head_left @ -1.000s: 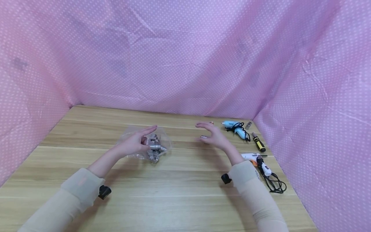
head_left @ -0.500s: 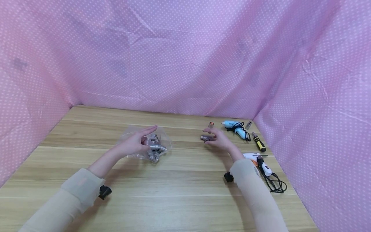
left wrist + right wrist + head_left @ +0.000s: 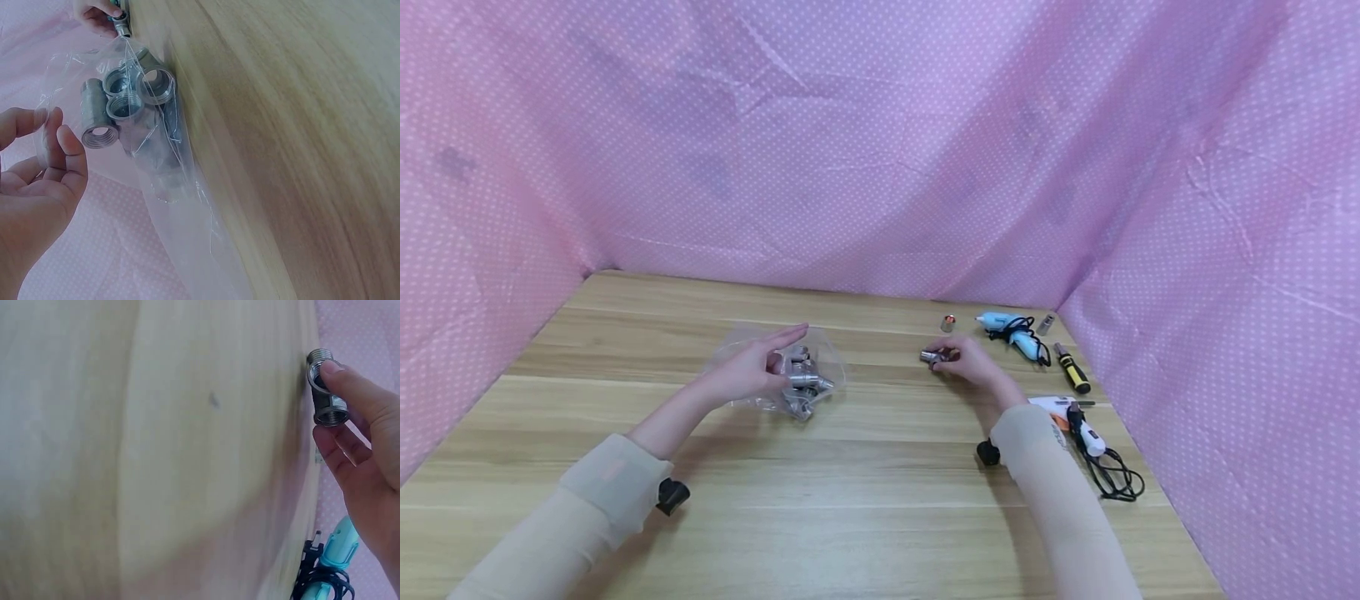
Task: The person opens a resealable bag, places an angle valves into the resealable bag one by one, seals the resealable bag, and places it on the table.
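My left hand point(image 3: 748, 369) is over a clear plastic bag point(image 3: 187, 225) on the left-middle of the table and pinches its film between thumb and fingers. Several silver threaded pipe fittings point(image 3: 100, 115) lie inside the bag, round openings showing. To the right, my right hand point(image 3: 973, 362) grips a metal tee fitting point(image 3: 326, 394) by thumb and fingers, the thumb pressed on its side opening. In the head view the tee is low over the tabletop, its far end partly covered by my fingers.
Behind my right hand stands a short fitting with a reddish top point(image 3: 948, 322). Along the right edge lie a light-blue glue gun point(image 3: 1018, 337) with black cord, a metal cylinder point(image 3: 1046, 324), a yellow-black screwdriver point(image 3: 1072, 371) and a white corded tool point(image 3: 1090, 442). Pink dotted cloth point(image 3: 850, 167) hangs behind.
My right hand has shifted slightly right, and its spread fingers have come together on the tee fitting. The reddish-topped fitting has come into fuller view. My left hand stays put.
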Tool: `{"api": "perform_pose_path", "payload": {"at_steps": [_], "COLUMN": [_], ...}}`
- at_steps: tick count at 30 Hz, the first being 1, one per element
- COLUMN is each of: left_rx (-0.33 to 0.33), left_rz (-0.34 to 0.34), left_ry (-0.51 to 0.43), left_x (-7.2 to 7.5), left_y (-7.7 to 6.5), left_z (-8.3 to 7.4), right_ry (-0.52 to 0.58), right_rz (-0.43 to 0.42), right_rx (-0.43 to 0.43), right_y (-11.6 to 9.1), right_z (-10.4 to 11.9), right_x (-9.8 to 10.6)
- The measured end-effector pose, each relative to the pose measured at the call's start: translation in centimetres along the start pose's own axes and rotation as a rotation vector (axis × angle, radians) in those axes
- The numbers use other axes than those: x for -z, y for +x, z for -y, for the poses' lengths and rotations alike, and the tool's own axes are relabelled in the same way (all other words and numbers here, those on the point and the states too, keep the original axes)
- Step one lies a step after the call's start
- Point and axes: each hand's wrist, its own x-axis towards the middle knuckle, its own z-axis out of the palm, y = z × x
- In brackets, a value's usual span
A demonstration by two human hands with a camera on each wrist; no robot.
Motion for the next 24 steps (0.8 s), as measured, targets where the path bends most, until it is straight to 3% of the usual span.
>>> {"api": "perform_pose_path", "payload": {"at_steps": [3,6,15,24], "left_rx": [-0.006,-0.014,-0.019,-0.029], "left_rz": [0.014,0.021,-0.001,0.005], "left_ry": [-0.015,-0.023,-0.018,-0.008], "left_x": [0.3,0.5,-0.2,-0.1], "left_y": [-0.6,-0.9,0.5,0.7], "left_z": [-1.5,-2.0,1.3,1.7], "right_ry": [0.004,0.000,-0.039,-0.041], "right_rz": [-0.012,-0.027,-0.097,-0.111], "right_rx": [-0.026,-0.041,0.055,0.079], "right_y": [0.1,0.1,-0.1,0.1], "right_z": [0.2,0.6,3.3,8.2], "right_x": [0.1,0.2,1.2,1.7]}}
